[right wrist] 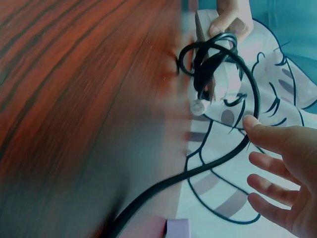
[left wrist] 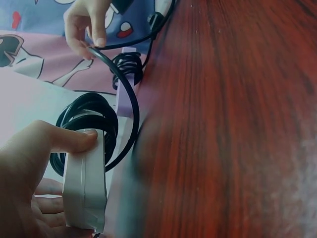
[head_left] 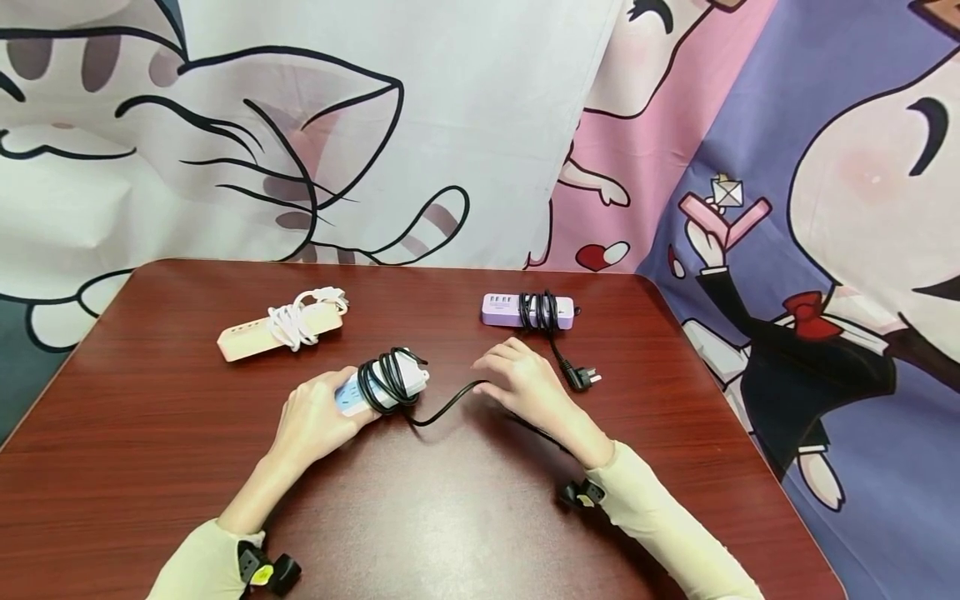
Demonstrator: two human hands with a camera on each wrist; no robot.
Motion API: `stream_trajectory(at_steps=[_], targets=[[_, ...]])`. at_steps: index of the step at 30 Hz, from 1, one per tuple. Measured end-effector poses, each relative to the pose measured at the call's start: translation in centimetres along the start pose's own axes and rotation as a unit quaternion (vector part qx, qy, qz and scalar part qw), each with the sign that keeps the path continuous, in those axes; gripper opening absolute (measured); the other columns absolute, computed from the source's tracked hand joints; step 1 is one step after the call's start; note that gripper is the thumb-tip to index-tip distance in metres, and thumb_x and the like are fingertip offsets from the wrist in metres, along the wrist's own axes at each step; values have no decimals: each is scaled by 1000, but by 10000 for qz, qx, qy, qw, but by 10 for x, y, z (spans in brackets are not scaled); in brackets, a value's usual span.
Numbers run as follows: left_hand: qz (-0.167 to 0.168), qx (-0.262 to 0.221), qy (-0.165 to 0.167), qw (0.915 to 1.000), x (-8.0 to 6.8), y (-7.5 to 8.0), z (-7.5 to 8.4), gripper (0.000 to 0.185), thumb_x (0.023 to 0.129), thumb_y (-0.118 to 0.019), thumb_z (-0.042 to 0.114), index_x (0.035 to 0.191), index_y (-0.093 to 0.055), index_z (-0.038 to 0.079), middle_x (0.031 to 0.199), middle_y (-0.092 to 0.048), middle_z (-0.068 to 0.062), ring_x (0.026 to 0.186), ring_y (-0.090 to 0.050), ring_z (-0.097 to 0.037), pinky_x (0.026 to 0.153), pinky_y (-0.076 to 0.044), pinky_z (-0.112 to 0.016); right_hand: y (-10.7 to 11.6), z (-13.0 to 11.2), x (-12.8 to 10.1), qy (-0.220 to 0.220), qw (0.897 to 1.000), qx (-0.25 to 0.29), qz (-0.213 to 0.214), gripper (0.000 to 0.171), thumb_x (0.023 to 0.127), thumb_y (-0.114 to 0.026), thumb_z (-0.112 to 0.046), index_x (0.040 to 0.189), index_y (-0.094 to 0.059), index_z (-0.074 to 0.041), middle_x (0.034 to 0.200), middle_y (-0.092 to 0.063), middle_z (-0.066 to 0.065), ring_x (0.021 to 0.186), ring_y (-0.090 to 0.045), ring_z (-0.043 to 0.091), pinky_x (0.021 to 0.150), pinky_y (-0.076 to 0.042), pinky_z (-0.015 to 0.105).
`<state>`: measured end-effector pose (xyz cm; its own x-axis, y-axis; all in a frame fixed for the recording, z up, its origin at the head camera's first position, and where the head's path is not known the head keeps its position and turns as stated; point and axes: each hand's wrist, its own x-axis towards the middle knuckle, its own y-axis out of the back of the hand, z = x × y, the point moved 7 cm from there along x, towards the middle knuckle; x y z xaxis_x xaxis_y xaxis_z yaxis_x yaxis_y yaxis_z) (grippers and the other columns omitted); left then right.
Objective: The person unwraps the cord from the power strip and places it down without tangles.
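Observation:
My left hand (head_left: pixel 324 410) grips a white power strip (head_left: pixel 390 382) with blue sockets, held just above the red-brown table (head_left: pixel 150 467). A black cord (head_left: pixel 442 408) is wound in several loops round the strip, and one loose length runs right to my right hand (head_left: pixel 501 372). That hand pinches the cord at its fingertips. In the left wrist view my thumb presses on the white strip (left wrist: pixel 86 188) beside the coils (left wrist: pixel 89 121), with the right hand (left wrist: pixel 84 27) beyond. In the right wrist view the cord (right wrist: pixel 233 148) passes my right hand's (right wrist: pixel 282 168) top finger; the other fingers are spread.
A purple power strip (head_left: pixel 525 310) wound with black cord lies at the back right, its plug (head_left: pixel 582 379) on the table close to my right hand. A peach power strip (head_left: pixel 273 332) with a bundled white cord lies back left. Cartoon-print cloth (head_left: pixel 450 125) hangs behind the table.

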<state>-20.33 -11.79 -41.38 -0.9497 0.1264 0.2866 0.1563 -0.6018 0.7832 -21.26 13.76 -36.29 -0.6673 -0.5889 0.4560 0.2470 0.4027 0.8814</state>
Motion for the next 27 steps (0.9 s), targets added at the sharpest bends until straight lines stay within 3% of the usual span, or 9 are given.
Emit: stream_trajectory(at_steps=[7, 13, 17, 22, 27], targets=[[39, 2, -44, 10000, -1, 2, 1, 58, 67, -82, 35, 114, -66, 5, 100, -70, -13, 79, -62, -28, 62, -45, -44, -2, -29, 5, 614, 9981, -15, 55, 21, 77, -79, -20, 96, -72, -16, 93, -68, -6, 91, -57, 12, 76, -50, 26], [73, 14, -40, 10000, -1, 2, 0, 58, 67, -82, 35, 114, -66, 5, 100, -70, -14, 79, -62, -28, 62, -45, -45, -3, -48, 8, 902, 9957, -176, 90, 24, 75, -76, -3, 95, -72, -15, 92, -67, -5, 88, -57, 13, 75, -50, 25], [69, 20, -7, 10000, -2, 3, -1, 58, 66, -82, 34, 114, -66, 5, 101, -70, -15, 79, -63, -29, 62, -45, -46, -8, -61, 8, 1190, 9915, -515, 90, 30, 71, -70, 5, 95, -71, -14, 92, -66, -3, 87, -56, 14, 76, -48, 25], [52, 13, 10, 10000, -2, 3, -1, 59, 67, -82, 34, 115, -66, 4, 102, -70, -15, 79, -63, -30, 62, -45, -46, -18, -75, 5, 1421, 9834, -1124, 77, 27, 70, -71, -2, 94, -71, -14, 92, -65, -3, 91, -56, 15, 75, -47, 27], [49, -8, 0, 10000, -2, 3, 0, 58, 67, -82, 34, 114, -66, 5, 101, -70, -15, 79, -63, -29, 62, -45, -45, -30, -83, 2, 1412, 9818, -1272, -73, 18, 76, -73, -20, 94, -72, -18, 94, -65, -5, 95, -56, 15, 80, -47, 30]])
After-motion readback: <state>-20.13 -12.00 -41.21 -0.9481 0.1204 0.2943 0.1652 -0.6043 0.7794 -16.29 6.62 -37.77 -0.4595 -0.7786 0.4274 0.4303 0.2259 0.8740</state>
